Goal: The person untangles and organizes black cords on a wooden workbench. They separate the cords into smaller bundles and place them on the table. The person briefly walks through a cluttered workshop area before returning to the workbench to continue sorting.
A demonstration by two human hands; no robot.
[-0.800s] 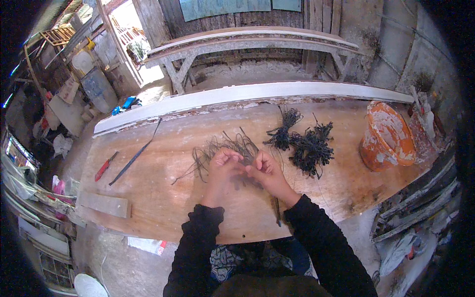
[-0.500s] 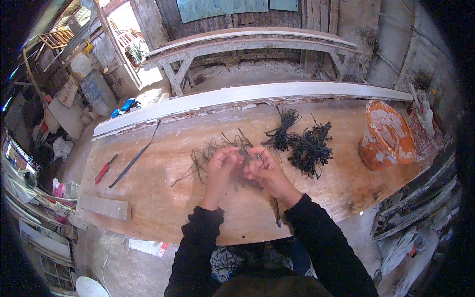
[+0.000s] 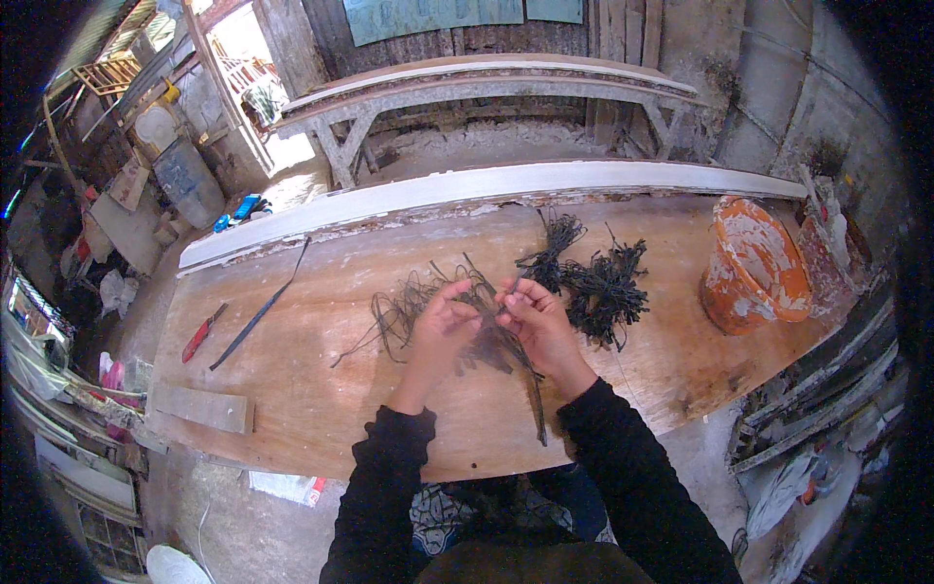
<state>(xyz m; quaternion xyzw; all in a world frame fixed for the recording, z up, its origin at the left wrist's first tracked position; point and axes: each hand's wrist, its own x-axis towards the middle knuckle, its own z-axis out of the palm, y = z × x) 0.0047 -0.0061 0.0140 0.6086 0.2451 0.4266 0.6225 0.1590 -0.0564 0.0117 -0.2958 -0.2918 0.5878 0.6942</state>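
Both hands' fingers closed on dark strands: left hand, right hand; exact pinch pts hidden behind knuckles.

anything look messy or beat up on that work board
Yes. Loose dark strands sprawl untidily left of the left hand, while tied bundles lie right of the right hand. The orange bucket at the board's right end tilts and is smeared white. The wooden board looks worn and stained.
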